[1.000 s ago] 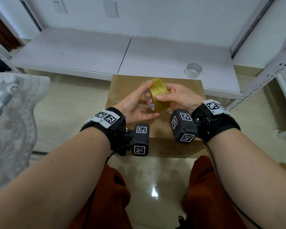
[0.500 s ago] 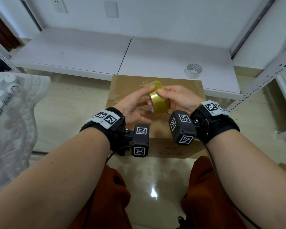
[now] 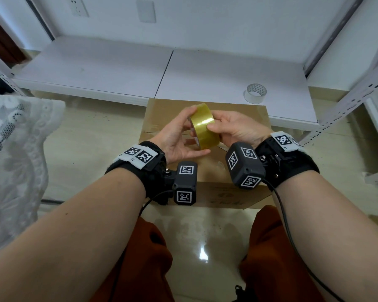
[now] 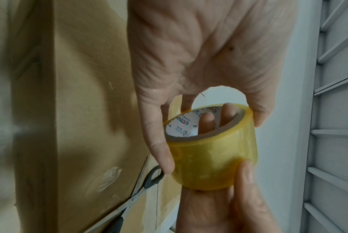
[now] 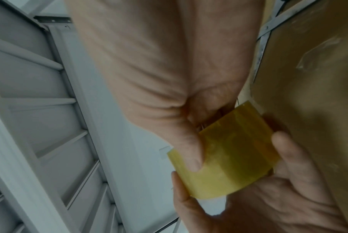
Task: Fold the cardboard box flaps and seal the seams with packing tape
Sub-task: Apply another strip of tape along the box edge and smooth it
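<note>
Tape roll (image 3: 204,126): above the closed cardboard box (image 3: 244,114), now turned flatter.
Left hand (image 3: 179,136): grasps its rim.
Right hand (image 3: 234,127): grasps it, thumb on top.
Meaning: probably hunting the tape's end.

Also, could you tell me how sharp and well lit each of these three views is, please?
Head view: bright and sharp, wide-angle bending at the edges, a glare spot on the floor. Left wrist view: dim, the cardboard box smeared, the tape roll fairly clear. Right wrist view: dim and soft all over, the right hand blurred.
</note>
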Demonstrator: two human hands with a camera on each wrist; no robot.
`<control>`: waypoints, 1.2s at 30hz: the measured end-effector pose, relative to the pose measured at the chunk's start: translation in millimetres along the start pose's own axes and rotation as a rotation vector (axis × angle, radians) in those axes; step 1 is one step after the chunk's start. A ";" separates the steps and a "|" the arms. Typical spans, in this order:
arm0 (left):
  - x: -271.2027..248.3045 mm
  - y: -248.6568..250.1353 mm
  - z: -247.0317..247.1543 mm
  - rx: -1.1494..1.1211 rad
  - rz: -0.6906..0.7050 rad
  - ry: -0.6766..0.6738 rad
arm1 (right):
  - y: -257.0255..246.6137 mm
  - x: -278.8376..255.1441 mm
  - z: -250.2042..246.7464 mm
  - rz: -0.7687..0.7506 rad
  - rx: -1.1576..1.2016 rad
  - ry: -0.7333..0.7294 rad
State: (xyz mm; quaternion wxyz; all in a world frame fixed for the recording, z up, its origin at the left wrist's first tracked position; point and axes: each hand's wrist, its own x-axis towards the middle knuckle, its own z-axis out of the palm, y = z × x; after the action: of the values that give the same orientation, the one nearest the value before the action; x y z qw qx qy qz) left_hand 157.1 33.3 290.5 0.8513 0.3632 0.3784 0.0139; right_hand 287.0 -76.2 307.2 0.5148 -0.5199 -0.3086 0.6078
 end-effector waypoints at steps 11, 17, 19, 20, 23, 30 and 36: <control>2.5 0.0 -0.5 0.029 -0.015 0.019 | 2.2 2.1 6.4 -0.013 0.000 0.166; -2.6 -2.2 5.5 0.123 0.057 -0.022 | 6.2 7.9 8.9 -0.035 0.000 0.391; -2.7 -2.5 5.1 0.137 0.071 -0.022 | 6.6 9.4 8.5 -0.042 0.009 0.394; -2.4 -2.4 4.7 0.142 0.081 -0.018 | 6.8 9.7 8.3 -0.044 0.019 0.387; -1.8 -1.7 3.8 0.119 0.089 0.011 | 7.5 9.6 8.1 -0.056 0.036 0.338; -0.8 -1.6 4.2 0.052 0.059 0.007 | 4.4 5.1 5.4 -0.085 -0.045 0.224; 0.9 -0.7 0.9 0.045 0.033 0.019 | 3.4 2.5 3.6 -0.054 -0.056 0.137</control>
State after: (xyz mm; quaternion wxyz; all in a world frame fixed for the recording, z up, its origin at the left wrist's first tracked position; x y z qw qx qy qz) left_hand 158.1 32.5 289.8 0.8391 0.3882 0.3805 0.0228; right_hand 282.7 -74.2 304.3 0.5361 -0.5659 -0.3037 0.5478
